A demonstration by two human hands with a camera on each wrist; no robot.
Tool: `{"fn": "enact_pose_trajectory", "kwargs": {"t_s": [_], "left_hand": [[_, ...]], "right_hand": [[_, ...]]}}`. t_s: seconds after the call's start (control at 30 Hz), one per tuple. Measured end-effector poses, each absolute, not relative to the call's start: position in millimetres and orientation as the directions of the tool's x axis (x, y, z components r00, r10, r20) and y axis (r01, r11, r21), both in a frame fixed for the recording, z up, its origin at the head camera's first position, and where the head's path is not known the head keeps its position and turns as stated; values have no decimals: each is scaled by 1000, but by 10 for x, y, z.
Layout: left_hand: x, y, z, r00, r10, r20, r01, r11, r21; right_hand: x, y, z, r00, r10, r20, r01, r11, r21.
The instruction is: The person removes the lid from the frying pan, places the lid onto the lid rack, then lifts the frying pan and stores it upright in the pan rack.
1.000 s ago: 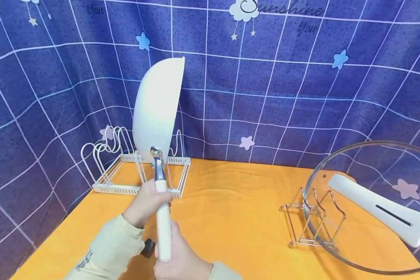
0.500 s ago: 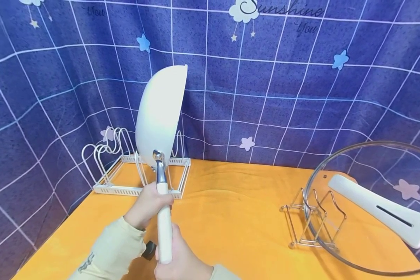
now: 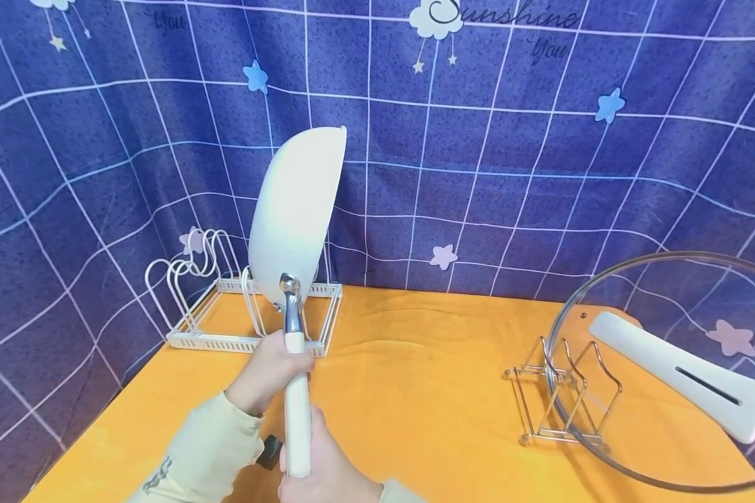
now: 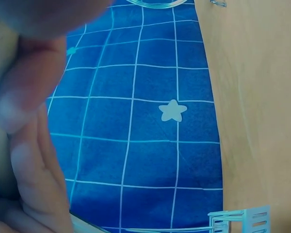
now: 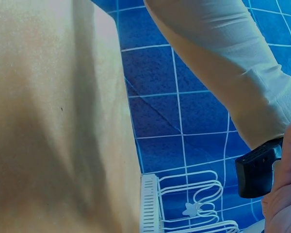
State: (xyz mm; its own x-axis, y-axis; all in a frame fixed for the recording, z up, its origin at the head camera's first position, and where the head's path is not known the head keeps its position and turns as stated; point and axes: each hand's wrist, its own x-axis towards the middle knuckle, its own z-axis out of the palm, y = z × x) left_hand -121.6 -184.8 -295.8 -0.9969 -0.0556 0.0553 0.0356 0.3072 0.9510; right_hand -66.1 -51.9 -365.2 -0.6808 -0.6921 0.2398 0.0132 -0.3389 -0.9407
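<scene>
A white wok (image 3: 296, 209) stands on its side, rim facing right and bowl upward, in front of and overlapping a white wire pan rack (image 3: 207, 342). My left hand (image 3: 267, 370) grips the upper part of its white handle (image 3: 298, 419), just below the metal joint. Lower down, my right hand (image 3: 330, 464) holds the handle's end. Curled fingers (image 4: 36, 165) fill the left side of the left wrist view. In the right wrist view, part of the right hand (image 5: 288, 194) shows at the right edge, and the wok is mostly out of sight.
A large glass lid (image 3: 567, 307) with a white handle (image 3: 686, 377) leans in a small metal wire stand (image 3: 560, 439) at the right. A blue gridded curtain (image 3: 478, 188) hangs behind the orange table (image 3: 415, 391). A black device (image 5: 257, 170) sits on the left wrist.
The wok has shifted a little to the right and downward in the head view, both hands keeping their hold on the handle. The rack and lid have stayed in place.
</scene>
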Motion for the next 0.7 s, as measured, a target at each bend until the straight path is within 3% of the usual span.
{"fn": "enact_pose_trajectory", "kwargs": {"t_s": [0.7], "left_hand": [[-1228,-1809,-3004,-995,-87,52,17,362,932]], "right_hand": [[-652,-507,-3708,-679,-699,226,111,-402,-909]]}}
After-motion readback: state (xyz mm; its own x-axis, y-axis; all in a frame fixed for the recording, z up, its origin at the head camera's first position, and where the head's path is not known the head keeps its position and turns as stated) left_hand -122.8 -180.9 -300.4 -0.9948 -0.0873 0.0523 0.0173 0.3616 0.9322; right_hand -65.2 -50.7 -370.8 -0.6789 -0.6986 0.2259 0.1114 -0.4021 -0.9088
